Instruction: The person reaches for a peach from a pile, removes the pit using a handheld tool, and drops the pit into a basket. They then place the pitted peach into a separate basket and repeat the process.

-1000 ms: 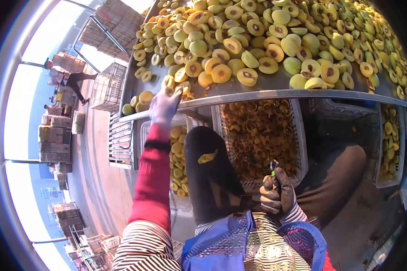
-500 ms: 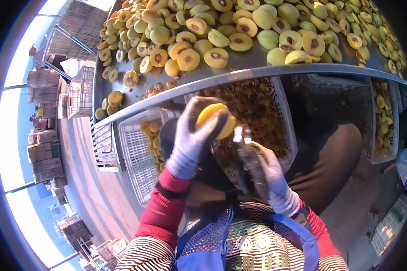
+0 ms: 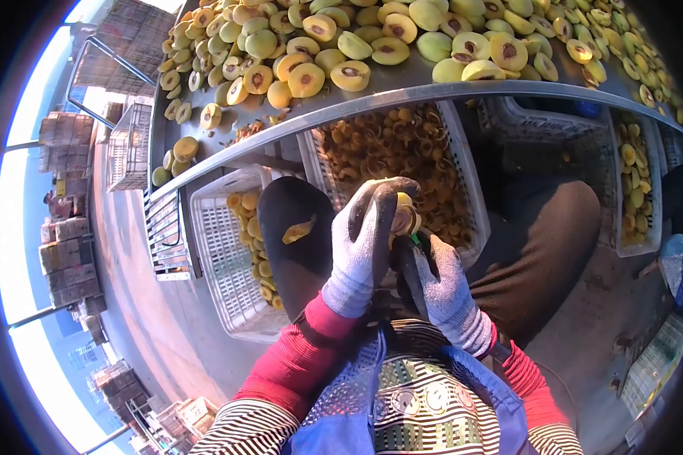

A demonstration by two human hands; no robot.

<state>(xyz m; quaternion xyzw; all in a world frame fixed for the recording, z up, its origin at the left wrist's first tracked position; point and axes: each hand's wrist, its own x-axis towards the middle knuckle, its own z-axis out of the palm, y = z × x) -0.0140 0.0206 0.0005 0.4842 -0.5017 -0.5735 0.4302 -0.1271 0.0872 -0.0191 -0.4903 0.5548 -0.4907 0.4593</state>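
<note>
Gripping a yellow fruit (image 3: 407,203) in the left hand (image 3: 363,235), just right of the middle of the frame, with gloved fingers curled firmly around it. Holding a small tool (image 3: 415,239) with a green part in the right hand (image 3: 442,282), just below and to the right, grip closed around it and brought right up beside the fruit. Impossible to make out the exact contact behind the fingers. Sitting with knees spread, bearing a yellow scrap (image 3: 300,230) on the left knee, left of centre. Facing a metal table (image 3: 402,94) heaped with cut fruit (image 3: 306,80) across the top of the frame. Placed before a white crate (image 3: 467,171) of brownish peelings (image 3: 398,163) in the upper middle, with a white basket (image 3: 231,296) of fruit at centre left and a fruit-filled bin (image 3: 637,249) near the right edge. Wearing a blue apron (image 3: 334,425) at the bottom of the frame.
</note>
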